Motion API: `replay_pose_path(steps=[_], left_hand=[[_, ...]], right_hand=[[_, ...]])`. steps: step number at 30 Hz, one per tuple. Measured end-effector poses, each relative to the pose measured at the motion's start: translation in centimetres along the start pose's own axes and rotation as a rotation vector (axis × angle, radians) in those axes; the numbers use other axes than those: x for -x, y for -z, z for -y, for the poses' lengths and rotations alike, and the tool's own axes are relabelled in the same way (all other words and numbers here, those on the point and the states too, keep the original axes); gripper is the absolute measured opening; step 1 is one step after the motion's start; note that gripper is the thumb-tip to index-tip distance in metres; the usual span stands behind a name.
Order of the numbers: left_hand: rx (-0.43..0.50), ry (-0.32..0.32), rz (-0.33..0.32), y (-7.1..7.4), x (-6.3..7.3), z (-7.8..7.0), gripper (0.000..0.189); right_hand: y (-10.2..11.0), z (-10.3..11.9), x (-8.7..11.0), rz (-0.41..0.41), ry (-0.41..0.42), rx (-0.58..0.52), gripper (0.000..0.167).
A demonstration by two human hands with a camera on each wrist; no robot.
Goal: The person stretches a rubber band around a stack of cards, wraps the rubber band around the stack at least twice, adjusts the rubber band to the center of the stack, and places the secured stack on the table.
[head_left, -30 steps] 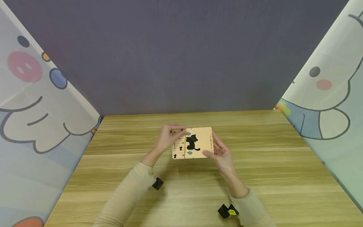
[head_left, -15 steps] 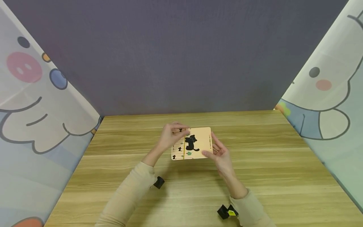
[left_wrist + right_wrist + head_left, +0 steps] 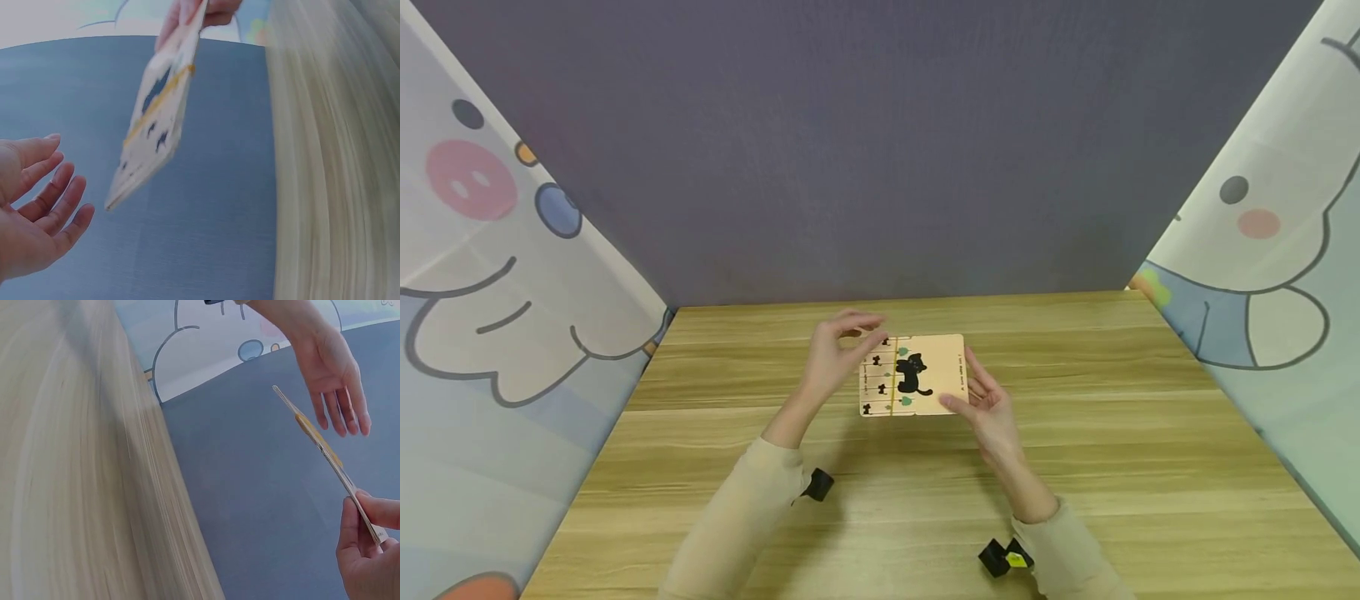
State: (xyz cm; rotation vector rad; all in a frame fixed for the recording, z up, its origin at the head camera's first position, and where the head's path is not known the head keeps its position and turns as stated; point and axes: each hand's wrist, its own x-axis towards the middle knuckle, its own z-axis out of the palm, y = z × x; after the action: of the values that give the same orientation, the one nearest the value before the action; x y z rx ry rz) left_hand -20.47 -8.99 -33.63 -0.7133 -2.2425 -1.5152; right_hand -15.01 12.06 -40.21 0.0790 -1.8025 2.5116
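Note:
A thin cream notebook (image 3: 946, 367) with a black cat on its cover is held up above the table. Around it, near its left end, runs a yellow elastic band (image 3: 892, 385). My right hand (image 3: 996, 421) pinches the notebook's right end, thumb on the cover and fingers behind. Off the left end, my left hand (image 3: 829, 357) has its fingers loosely extended and holds nothing. A gap between the left hand (image 3: 40, 209) and the notebook (image 3: 153, 125) shows in the left wrist view. Edge-on in the right wrist view, the band (image 3: 317, 439) bulges slightly from the notebook.
Below the hands lies a wood-grain table (image 3: 1112, 417), with a dark grey panel (image 3: 895, 150) behind it. Cartoon-printed curtains (image 3: 482, 275) flank both sides. Black devices (image 3: 995, 557) sit by the wrists.
My left hand has let go of the band and notebook and drawn back to the left. The right hand keeps its grip, and the notebook has shifted slightly right.

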Motion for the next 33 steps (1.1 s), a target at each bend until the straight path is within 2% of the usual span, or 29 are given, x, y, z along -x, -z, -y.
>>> replay_pose_path(steps=[4, 12, 14, 21, 24, 30, 31, 32, 33], left_hand=[[0.053, -0.019, -0.026, 0.2, 0.6, -0.5, 0.020], [0.149, 0.037, -0.078, 0.2, 2.9, -3.7, 0.016], [0.167, 0.048, -0.095, 0.0, 3.5, -3.7, 0.015], [0.281, 0.064, -0.142, -1.1, 5.5, -2.9, 0.014], [0.357, 0.079, -0.173, -2.0, 6.3, -1.9, 0.015], [0.464, 0.154, -0.237, -3.8, 7.9, -0.4, 0.020], [0.487, 0.146, -0.243, -4.0, 8.2, -0.2, 0.020], [0.524, 0.125, -0.247, -4.7, 8.5, 0.9, 0.020], [0.543, 0.117, -0.245, -5.0, 8.7, 1.4, 0.020]], right_hand=[[0.1, 0.1, -0.2, -0.016, -0.012, -0.023, 0.077], [0.5, 0.4, -0.2, -0.038, -0.016, -0.082, 0.077], [0.6, 0.5, -0.3, -0.039, -0.015, -0.086, 0.077], [0.7, 0.9, -0.6, -0.056, -0.023, -0.098, 0.077], [0.7, 1.0, -0.8, -0.062, -0.031, -0.100, 0.076], [0.6, 1.2, -1.2, -0.055, -0.029, -0.111, 0.076], [0.6, 1.2, -1.3, -0.055, -0.028, -0.113, 0.076], [0.6, 1.2, -1.4, -0.052, -0.027, -0.119, 0.076], [0.6, 1.3, -1.4, -0.050, -0.024, -0.124, 0.076]])
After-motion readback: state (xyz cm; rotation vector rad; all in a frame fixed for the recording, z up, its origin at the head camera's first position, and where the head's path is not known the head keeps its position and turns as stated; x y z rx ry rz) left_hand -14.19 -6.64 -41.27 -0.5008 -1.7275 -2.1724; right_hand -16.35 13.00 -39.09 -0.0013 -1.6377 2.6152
